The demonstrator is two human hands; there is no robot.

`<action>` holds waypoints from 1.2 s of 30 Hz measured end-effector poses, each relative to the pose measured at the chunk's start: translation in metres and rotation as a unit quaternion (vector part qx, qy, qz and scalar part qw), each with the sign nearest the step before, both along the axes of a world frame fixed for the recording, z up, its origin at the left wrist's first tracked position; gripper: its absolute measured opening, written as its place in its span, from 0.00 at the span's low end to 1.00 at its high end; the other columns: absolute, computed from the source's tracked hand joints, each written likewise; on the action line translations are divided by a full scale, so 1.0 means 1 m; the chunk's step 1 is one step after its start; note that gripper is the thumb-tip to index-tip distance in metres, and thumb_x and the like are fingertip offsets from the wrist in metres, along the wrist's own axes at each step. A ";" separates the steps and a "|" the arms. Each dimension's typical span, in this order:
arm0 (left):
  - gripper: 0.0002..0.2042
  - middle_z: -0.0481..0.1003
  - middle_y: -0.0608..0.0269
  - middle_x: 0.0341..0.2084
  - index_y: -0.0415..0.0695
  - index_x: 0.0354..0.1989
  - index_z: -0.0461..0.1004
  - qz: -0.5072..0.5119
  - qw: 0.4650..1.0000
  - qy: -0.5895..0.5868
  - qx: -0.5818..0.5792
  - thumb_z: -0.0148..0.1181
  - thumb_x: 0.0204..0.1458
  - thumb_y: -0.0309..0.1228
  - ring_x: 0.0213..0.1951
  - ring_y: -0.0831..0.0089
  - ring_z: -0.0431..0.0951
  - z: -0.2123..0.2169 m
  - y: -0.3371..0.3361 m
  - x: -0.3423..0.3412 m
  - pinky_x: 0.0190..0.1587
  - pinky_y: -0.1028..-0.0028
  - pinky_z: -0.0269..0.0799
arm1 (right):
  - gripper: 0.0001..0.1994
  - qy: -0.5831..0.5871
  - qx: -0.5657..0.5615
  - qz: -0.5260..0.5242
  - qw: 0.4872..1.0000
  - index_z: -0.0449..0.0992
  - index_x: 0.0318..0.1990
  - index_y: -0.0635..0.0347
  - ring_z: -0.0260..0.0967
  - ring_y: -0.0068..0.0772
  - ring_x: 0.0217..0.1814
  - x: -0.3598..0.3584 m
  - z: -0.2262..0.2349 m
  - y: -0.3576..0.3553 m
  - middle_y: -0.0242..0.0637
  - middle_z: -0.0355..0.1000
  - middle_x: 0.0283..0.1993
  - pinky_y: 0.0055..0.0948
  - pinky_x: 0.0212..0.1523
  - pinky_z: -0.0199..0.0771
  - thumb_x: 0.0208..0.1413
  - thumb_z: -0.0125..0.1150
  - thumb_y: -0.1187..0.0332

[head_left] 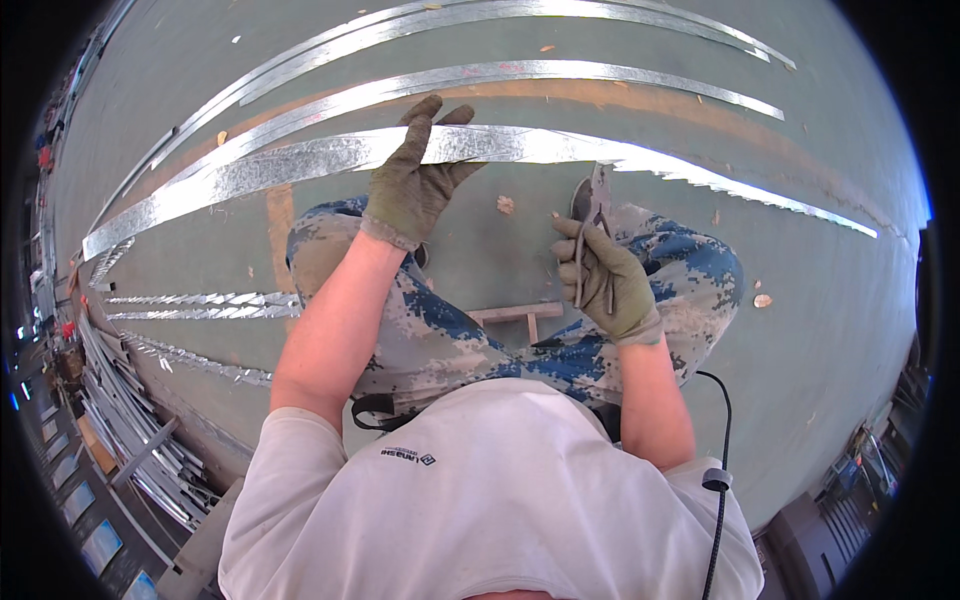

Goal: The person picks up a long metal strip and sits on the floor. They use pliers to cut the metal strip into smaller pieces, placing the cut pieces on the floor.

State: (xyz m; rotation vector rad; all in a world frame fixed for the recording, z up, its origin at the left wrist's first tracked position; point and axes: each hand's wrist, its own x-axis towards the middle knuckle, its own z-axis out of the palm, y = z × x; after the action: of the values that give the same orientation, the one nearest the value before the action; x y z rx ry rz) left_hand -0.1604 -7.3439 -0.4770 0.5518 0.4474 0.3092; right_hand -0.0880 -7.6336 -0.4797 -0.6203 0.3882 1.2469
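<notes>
While gloved L hand [408,195], 11 o'clock, pinches mottled, shiny metal strip [530,144], edge jagged twd 2, R hand [618,278], 3 o'clock, clasps snips [598,205].

Grey-green floor [820,300] with orange-brown band [281,212]. Lying on it: long flat silvery metal strips [500,70]; saw-toothed metal strips [210,313], left; scattered dry leaves [763,301].

the nearest strip [540,145] runs left to right before the knees [705,255], under the left hand [412,190]. right of that hand, the right hand [615,280] holds snips [598,205] at its near edge. far strips [470,73] lie beyond on the floor [820,330]. side strips [200,312] lie left of the legs, bars [150,425] nearer and further left. a leaf [505,204] sits between the hands.
</notes>
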 end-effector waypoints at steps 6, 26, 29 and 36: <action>0.18 0.65 0.41 0.64 0.44 0.64 0.64 0.002 1.000 0.000 0.013 0.50 0.69 0.35 0.62 0.51 0.72 0.002 0.000 -0.002 0.63 0.49 0.76 | 0.20 -0.076 -0.118 0.048 0.989 0.70 0.61 0.66 0.81 0.40 0.44 -0.004 0.011 0.011 0.44 0.79 0.48 0.38 0.41 0.85 0.71 0.52 0.59; 0.18 0.71 0.47 0.58 0.47 0.62 0.66 0.001 1.000 0.019 0.003 0.54 0.67 0.37 0.58 0.55 0.76 0.004 -0.002 0.000 0.58 0.54 0.81 | 0.17 -0.223 -0.253 0.159 0.928 0.75 0.54 0.61 0.73 0.24 0.34 -0.040 0.005 0.053 0.34 0.77 0.41 0.26 0.31 0.71 0.70 0.56 0.57; 0.17 0.74 0.49 0.56 0.47 0.61 0.67 0.003 1.000 0.016 0.006 0.54 0.67 0.37 0.56 0.57 0.78 0.003 -0.002 0.001 0.56 0.55 0.83 | 0.17 -0.244 -0.261 0.165 0.919 0.75 0.53 0.61 0.73 0.23 0.33 -0.039 0.005 0.055 0.34 0.77 0.40 0.26 0.30 0.71 0.69 0.56 0.57; 0.18 0.72 0.47 0.57 0.47 0.61 0.67 0.009 1.000 0.016 -0.001 0.54 0.66 0.37 0.56 0.55 0.77 0.002 -0.001 0.000 0.57 0.54 0.82 | 0.15 -0.239 -0.271 0.168 0.917 0.75 0.56 0.58 0.71 0.22 0.31 -0.037 0.000 0.060 0.32 0.75 0.37 0.23 0.30 0.70 0.70 0.56 0.59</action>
State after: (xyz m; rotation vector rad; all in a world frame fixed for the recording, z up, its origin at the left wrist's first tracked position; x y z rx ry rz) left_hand -0.1605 -7.3445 -0.4753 0.5511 0.4842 0.3174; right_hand -0.1250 -7.5733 -0.4801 -1.4857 0.2132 1.2584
